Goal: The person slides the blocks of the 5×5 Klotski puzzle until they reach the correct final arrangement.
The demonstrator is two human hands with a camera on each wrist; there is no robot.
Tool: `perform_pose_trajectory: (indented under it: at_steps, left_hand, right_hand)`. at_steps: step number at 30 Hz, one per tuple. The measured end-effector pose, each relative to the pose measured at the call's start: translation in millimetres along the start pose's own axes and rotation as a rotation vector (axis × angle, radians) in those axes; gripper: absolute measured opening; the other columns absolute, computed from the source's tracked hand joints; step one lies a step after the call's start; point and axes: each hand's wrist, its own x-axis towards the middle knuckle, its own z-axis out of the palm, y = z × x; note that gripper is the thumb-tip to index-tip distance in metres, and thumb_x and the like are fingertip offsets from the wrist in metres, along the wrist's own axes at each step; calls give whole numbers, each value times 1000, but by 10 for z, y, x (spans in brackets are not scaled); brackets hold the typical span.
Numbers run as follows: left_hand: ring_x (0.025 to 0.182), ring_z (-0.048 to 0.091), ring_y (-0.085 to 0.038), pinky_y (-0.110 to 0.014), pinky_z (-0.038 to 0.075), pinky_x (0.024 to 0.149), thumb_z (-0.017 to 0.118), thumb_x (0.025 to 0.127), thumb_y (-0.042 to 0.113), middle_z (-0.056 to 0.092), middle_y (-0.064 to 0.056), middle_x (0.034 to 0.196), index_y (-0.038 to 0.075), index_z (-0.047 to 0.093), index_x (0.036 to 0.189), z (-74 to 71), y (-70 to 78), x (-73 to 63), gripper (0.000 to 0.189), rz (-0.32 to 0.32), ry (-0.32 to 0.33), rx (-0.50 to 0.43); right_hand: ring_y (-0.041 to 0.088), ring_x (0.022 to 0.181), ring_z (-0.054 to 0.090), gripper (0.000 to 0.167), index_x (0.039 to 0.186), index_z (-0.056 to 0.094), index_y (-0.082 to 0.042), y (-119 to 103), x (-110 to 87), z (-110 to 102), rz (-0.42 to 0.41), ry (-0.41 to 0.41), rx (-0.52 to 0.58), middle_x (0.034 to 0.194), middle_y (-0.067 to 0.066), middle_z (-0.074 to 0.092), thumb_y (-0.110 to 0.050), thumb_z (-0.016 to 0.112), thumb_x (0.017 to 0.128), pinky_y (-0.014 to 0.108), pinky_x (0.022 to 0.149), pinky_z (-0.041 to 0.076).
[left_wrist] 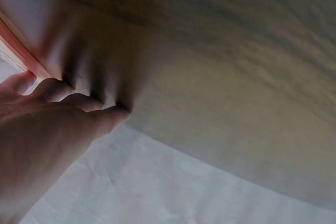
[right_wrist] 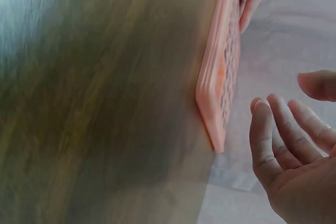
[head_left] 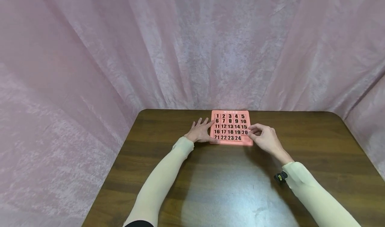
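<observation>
A pink number slide puzzle (head_left: 248,141) lies flat near the table's far edge. Its tiles read 1 to 24 in rows, with a bare slot at the bottom right corner. My left hand (head_left: 200,132) rests at the puzzle's left side, fingers spread, thumb over the lower left corner by tile 21. In the left wrist view, the fingers (left_wrist: 113,119) reach past the puzzle's edge (left_wrist: 23,51). Beside tiles 15 and 20 is my right hand (head_left: 264,138), fingers loosely bent. The right wrist view shows its thumb apart from the fingers (right_wrist: 262,140), holding nothing.
The puzzle sits on a brown wood-grain table (head_left: 222,177) with rounded far corners. Pink velvety curtains (head_left: 228,53) hang behind the table and at its sides. A small black device (head_left: 280,177) is at my right wrist.
</observation>
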Motion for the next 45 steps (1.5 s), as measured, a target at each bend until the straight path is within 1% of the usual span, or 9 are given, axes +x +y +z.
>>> perform_pose_trajectory:
  at_steps: [4,10,20,25,27,29,34,41,45]
  left_hand:
    - [174,-2,-39,-61,1,140,78,86,76,7,-9,187,36,15,177,-12,33,4,118,4,-10,-8]
    - [174,-3,-39,-61,0,140,79,86,74,7,-8,187,36,15,177,-44,51,53,118,15,8,-27]
    - [174,-3,-40,-61,-1,139,77,87,76,6,-9,187,35,13,177,7,14,70,118,23,2,-13]
    - [174,-8,-37,-61,-5,139,79,87,74,1,-6,187,37,10,177,29,-30,90,119,2,-11,-37]
    - [174,-12,-34,-60,-9,139,79,87,73,-2,-3,187,39,9,176,46,-54,136,119,-16,-24,-47]
    - [174,-13,-33,-60,-9,138,79,87,73,-3,-2,187,40,8,176,44,-53,126,119,-18,-31,-52]
    - [174,-8,-37,-62,-6,139,77,88,76,0,-5,187,36,11,177,36,-30,26,118,10,-17,-34]
    - [174,-12,-33,-59,-9,139,78,87,74,-3,-2,187,39,9,177,25,-35,25,118,-17,-40,-59]
    - [174,-12,-31,-59,-8,139,79,85,76,-3,0,187,42,9,176,39,-49,53,119,-27,-42,-63]
  right_hand:
    - [25,92,77,31,126,75,3,80,67,-5,16,-43,-47,107,20,81,-10,76,99,26,77,55]
    - [34,100,76,37,132,71,5,136,214,-34,27,-86,-82,113,23,78,-13,75,100,42,84,58]
    - [30,99,76,44,141,68,4,353,275,68,80,-141,-103,117,24,76,-13,74,101,30,78,54]
    - [30,101,75,43,141,69,3,395,314,128,96,-137,-82,119,25,75,-12,74,101,30,77,54]
    - [29,98,74,43,141,69,3,399,329,140,107,-134,-77,118,24,75,-13,75,101,30,76,52]
    - [27,95,72,44,141,69,2,402,336,146,120,-139,-73,116,23,75,-14,76,101,30,75,51]
    - [23,90,71,47,142,69,4,410,334,165,117,-147,-81,110,20,75,-14,78,99,29,73,50]
    - [22,87,69,45,139,71,4,411,336,187,104,-137,-99,108,21,74,-14,78,99,29,71,49]
    - [25,90,70,43,137,72,3,395,337,178,109,-133,-109,110,21,75,-16,78,99,30,73,49]
